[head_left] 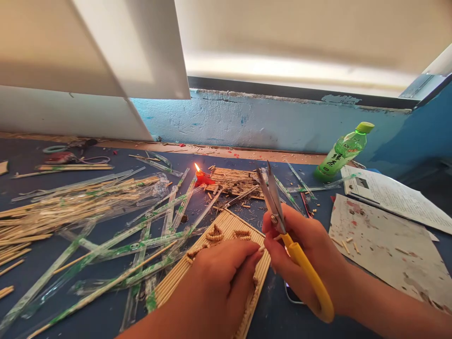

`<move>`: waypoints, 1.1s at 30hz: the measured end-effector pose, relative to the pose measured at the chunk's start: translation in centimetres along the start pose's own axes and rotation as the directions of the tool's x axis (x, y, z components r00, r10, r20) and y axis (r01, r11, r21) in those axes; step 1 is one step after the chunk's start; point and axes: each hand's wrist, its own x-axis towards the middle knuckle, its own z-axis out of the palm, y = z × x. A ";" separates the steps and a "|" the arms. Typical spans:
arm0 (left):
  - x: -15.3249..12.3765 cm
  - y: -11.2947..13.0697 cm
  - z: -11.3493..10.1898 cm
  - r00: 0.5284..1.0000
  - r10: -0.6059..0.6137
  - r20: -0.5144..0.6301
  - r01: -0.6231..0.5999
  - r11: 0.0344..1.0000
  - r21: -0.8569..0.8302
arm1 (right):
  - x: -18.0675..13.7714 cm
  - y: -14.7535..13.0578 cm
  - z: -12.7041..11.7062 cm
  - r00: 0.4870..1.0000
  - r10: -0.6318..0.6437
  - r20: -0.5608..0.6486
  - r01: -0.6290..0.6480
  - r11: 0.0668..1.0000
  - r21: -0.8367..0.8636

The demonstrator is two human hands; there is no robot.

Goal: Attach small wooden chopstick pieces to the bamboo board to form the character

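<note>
A pair of scissors [296, 263] with yellow handles rests in my right hand [310, 249], its slightly parted blades pointing up and away. My left hand [219, 278] is closed in a pinch over a panel of thin wooden sticks [173, 282] laid side by side. Its fingertips almost meet those of my right hand; what they pinch, perhaps a small pale piece, is too small to make out. Low rings of short stick pieces [214, 234] stand on the panel beyond my left hand. The hand and wrist hide much of the panel.
A lit red candle [203, 178] burns beyond the panel, beside a second stick panel [233, 181] strewn with dark bits. Loose sticks [81, 202] and clear wrappers [130, 249] spread leftward. At right are a green bottle [341, 153], a stained sheet [388, 245] and an open book [391, 193].
</note>
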 end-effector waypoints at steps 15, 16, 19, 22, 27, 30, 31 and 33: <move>0.7 0.6 -0.8 0.972 -0.232 -0.026 0.230 0.970 -0.076 | -0.9 -0.4 2.5 0.985 0.026 -0.173 -0.003 0.991 0.132; 0.9 0.7 -1.0 0.960 -0.272 0.072 0.282 0.933 -0.224 | -0.8 -0.6 2.3 0.991 0.058 -0.120 -0.035 0.982 0.185; 1.3 0.5 -1.0 0.893 -0.298 0.338 0.440 0.738 -0.511 | -0.5 -0.9 1.5 0.988 0.127 0.091 -0.153 0.910 0.385; 1.5 -0.1 -0.9 0.844 -0.308 0.438 0.525 0.635 -0.566 | -0.1 -0.5 0.8 0.957 0.169 0.237 -0.266 0.836 0.480; 1.4 -0.6 -1.0 0.809 -0.309 0.500 0.581 0.552 -0.599 | 0.1 0.4 0.6 0.922 0.253 0.294 -0.375 0.778 0.505; 1.4 -0.5 -1.0 0.813 -0.249 0.526 0.574 0.490 -0.656 | 0.1 0.4 0.4 0.910 0.260 0.323 -0.395 0.780 0.485; 1.4 -0.4 -1.1 0.814 -0.230 0.533 0.572 0.477 -0.668 | 0.1 0.4 0.3 0.908 0.256 0.331 -0.396 0.783 0.479; 1.4 -0.4 -1.1 0.810 -0.213 0.546 0.575 0.474 -0.667 | 0.2 0.3 0.2 0.913 0.243 0.327 -0.379 0.802 0.463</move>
